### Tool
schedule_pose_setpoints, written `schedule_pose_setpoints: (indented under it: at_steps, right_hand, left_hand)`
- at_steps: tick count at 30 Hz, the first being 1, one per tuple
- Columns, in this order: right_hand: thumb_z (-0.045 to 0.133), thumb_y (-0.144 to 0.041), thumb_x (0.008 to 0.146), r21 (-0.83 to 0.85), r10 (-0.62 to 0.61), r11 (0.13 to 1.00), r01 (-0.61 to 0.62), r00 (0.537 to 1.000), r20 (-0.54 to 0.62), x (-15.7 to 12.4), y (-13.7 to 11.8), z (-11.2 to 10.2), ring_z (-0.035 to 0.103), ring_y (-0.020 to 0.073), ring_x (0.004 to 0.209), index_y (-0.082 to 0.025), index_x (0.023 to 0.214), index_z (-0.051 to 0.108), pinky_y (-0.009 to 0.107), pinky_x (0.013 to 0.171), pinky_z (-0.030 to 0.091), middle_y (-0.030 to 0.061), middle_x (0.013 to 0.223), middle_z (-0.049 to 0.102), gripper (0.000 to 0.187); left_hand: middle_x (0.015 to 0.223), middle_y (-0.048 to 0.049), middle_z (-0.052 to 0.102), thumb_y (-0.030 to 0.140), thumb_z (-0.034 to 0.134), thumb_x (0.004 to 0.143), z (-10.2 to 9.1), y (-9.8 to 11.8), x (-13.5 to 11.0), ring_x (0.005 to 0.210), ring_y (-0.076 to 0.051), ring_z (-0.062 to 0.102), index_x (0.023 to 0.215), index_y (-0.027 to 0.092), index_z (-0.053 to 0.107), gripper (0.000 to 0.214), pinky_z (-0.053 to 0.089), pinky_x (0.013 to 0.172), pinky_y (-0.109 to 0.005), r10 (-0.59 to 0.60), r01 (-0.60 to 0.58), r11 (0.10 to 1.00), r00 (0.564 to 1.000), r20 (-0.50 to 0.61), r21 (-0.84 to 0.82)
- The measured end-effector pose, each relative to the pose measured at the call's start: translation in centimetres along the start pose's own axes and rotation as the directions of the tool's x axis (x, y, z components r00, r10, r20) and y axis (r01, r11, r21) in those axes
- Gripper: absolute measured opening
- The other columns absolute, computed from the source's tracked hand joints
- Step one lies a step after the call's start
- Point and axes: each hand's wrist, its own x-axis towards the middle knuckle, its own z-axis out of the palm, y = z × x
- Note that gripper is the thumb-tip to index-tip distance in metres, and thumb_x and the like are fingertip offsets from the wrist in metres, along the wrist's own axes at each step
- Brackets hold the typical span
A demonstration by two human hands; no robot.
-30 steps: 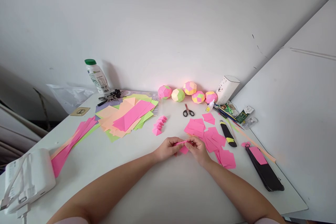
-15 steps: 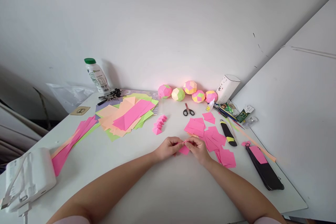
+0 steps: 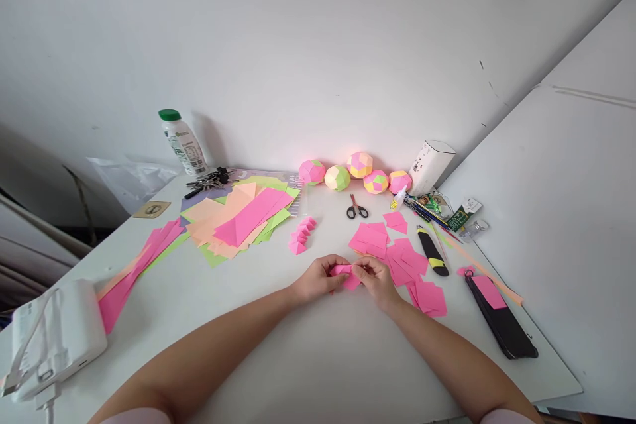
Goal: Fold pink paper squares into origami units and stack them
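Note:
Between my two hands is a small piece of pink paper (image 3: 352, 280), partly folded and partly covered by my fingers. My left hand (image 3: 322, 279) pinches its left side between thumb and fingers. At its upper right edge, my right hand (image 3: 376, 279) grips the paper with thumb and forefinger. Just beyond my left hand stands a row of folded pink paper units (image 3: 302, 236). Loose pink paper squares (image 3: 370, 240) lie beyond and to the right of my right hand. Black-handled scissors (image 3: 356, 208) rest farther back.
Left of centre lies a stack of coloured paper sheets (image 3: 253, 215), near keys and a white bottle (image 3: 183, 142). Several faceted paper balls (image 3: 337, 178) line the wall. On the right are a box cutter (image 3: 432, 252) and a black pouch (image 3: 501, 321); a white power adapter (image 3: 64, 338) sits front left.
The pink paper between my hands has turned so more of its surface shows. My left fingers have opened out slightly along it, and my right hand has shifted a little.

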Motion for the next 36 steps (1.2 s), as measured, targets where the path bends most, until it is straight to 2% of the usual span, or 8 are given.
schedule_pose_setpoints:
  at_steps: [8, 12, 14, 17, 20, 26, 31, 36]
  right_hand:
    - [0.054, -0.038, 0.082, 0.001, -0.003, 1.000, 0.003, 1.000, -0.007, -0.6, 0.2, 0.4, 0.048, 0.0111, 0.056, -0.019, 0.077, 0.049, 0.023, 0.050, 0.044, 0.0003, 0.075, 0.053, 0.020]
    - [0.058, -0.037, 0.080, -0.072, -0.055, 0.996, 0.055, 0.998, -0.002, -0.4, 0.3, 0.6, 0.055, 0.0142, 0.066, -0.020, 0.091, 0.056, 0.025, 0.054, 0.047, 0.0037, 0.085, 0.059, 0.020]
    - [0.058, -0.037, 0.081, -0.102, -0.067, 0.992, 0.070, 0.997, 0.031, -0.4, 0.4, 0.6, 0.056, 0.0138, 0.063, -0.020, 0.093, 0.061, 0.026, 0.053, 0.048, 0.0049, 0.086, 0.062, 0.021]
    - [0.057, -0.037, 0.082, -0.096, -0.064, 0.993, 0.065, 0.998, 0.019, -0.3, 0.4, 0.5, 0.055, 0.0129, 0.054, -0.020, 0.093, 0.065, 0.026, 0.047, 0.047, 0.0047, 0.080, 0.064, 0.022]
    - [0.057, -0.037, 0.082, -0.124, -0.102, 0.987, 0.099, 0.995, -0.022, -0.4, 0.3, 0.5, 0.056, 0.0145, 0.056, -0.019, 0.089, 0.067, 0.026, 0.049, 0.047, 0.0038, 0.072, 0.064, 0.021]
    - [0.056, -0.037, 0.083, -0.129, -0.087, 0.988, 0.085, 0.996, -0.004, -0.5, 0.0, 0.6, 0.061, 0.0177, 0.067, -0.021, 0.094, 0.067, 0.026, 0.047, 0.049, 0.0062, 0.087, 0.067, 0.022]
    - [0.057, -0.035, 0.083, -0.152, -0.128, 0.980, 0.128, 0.992, 0.012, -0.4, 0.2, 0.6, 0.064, 0.0225, 0.082, -0.022, 0.098, 0.068, 0.031, 0.058, 0.055, 0.0072, 0.093, 0.070, 0.023]
    - [0.059, -0.038, 0.081, -0.118, -0.065, 0.991, 0.065, 0.998, -0.001, -0.4, 0.2, 0.5, 0.063, 0.0196, 0.068, -0.019, 0.094, 0.069, 0.029, 0.048, 0.054, 0.0074, 0.082, 0.070, 0.026]
  left_hand:
    - [0.070, -0.0011, 0.058, 0.042, 0.066, 0.071, -0.2, -0.3, 0.4, 0.051, -0.008, 0.050, 0.091, 0.013, 0.060, 0.036, 0.043, 0.043, -0.021, 0.017, -0.018, 0.995, 1.000, -0.012, -0.099]
    - [0.073, -0.0031, 0.060, 0.041, 0.067, 0.070, -0.2, 0.0, 0.4, 0.053, -0.009, 0.053, 0.090, 0.012, 0.061, 0.036, 0.043, 0.042, -0.020, 0.011, -0.010, 0.994, 1.000, 0.009, -0.109]
    - [0.074, -0.0043, 0.061, 0.041, 0.067, 0.070, -0.1, 0.1, 0.3, 0.057, -0.011, 0.056, 0.090, 0.012, 0.060, 0.036, 0.043, 0.042, -0.020, 0.011, -0.010, 0.993, 1.000, 0.008, -0.118]
    - [0.078, -0.0037, 0.060, 0.041, 0.068, 0.069, -0.1, 0.0, 0.4, 0.061, -0.013, 0.059, 0.093, 0.013, 0.056, 0.038, 0.044, 0.042, -0.020, 0.030, -0.032, 0.988, 0.999, -0.010, -0.153]
    - [0.075, -0.0006, 0.057, 0.040, 0.071, 0.067, -0.1, -0.2, 0.5, 0.057, -0.010, 0.055, 0.098, 0.014, 0.054, 0.044, 0.045, 0.041, -0.020, 0.025, -0.028, 0.984, 1.000, -0.016, -0.176]
    - [0.076, -0.0029, 0.060, 0.042, 0.070, 0.067, -0.1, -0.1, 0.5, 0.054, -0.009, 0.054, 0.096, 0.012, 0.058, 0.043, 0.044, 0.041, -0.020, 0.015, -0.014, 0.989, 1.000, 0.004, -0.145]
    - [0.073, -0.0029, 0.062, 0.041, 0.069, 0.069, -0.3, -0.5, 0.6, 0.053, -0.010, 0.055, 0.097, 0.012, 0.060, 0.042, 0.044, 0.041, -0.021, 0.015, -0.014, 0.992, 1.000, 0.010, -0.129]
    - [0.063, 0.0028, 0.056, 0.040, 0.069, 0.069, -0.4, -1.0, 0.8, 0.041, -0.006, 0.048, 0.094, 0.013, 0.060, 0.038, 0.042, 0.039, -0.021, 0.034, -0.041, 0.990, 0.998, -0.047, -0.136]
